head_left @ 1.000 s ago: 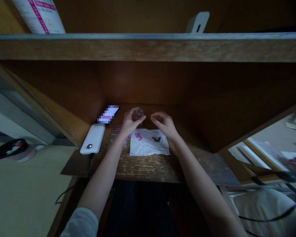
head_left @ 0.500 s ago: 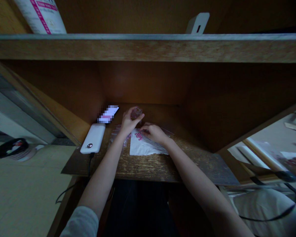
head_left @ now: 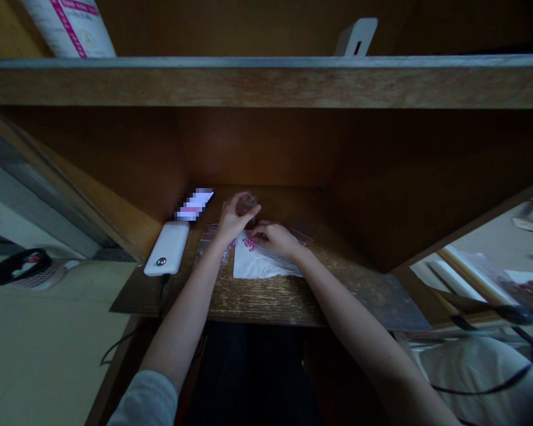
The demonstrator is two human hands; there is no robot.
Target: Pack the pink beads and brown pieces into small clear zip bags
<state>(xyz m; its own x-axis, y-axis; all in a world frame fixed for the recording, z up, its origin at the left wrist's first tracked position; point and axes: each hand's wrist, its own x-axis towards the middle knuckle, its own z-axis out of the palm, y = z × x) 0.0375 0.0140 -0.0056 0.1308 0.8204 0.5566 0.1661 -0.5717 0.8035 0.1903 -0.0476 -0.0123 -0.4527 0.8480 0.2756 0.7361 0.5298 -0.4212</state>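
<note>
"What was in the left hand (head_left: 231,220)?"

"A clear thing (head_left: 246,204). The thumb and fingers were curled around it. It looked like thin plastic, so I guessed it was light and would bend if squeezed hard. The sides seemed the best place to hold it"

"And the right hand (head_left: 279,238)?"

"Its fingertips were close together, right by some pink beads (head_left: 249,244). I could not tell if they had a bead between them"

"Where were the beads?"

"On a white sheet (head_left: 257,266), just by the right fingertips and nearer the body than the left fingertips. They looked tiny and round. I guessed they were hard, light and quick to roll, so a soft pinch on both sides would be best. The sheet was wrinkly and looked soft"

"What else was near?"

"Clear bags (head_left: 205,241) lay left of the sheet, beside the left wrist. Farther left of that hand were a white power pack (head_left: 166,248) and a phone (head_left: 195,205)"

"And the room?"

"It was dim. The hands were over a worn wooden desk (head_left: 270,305). A shelf (head_left: 266,87) was above and past them, and a basket (head_left: 24,272) stood on the floor (head_left: 71,325), far left of the left hand"
</note>
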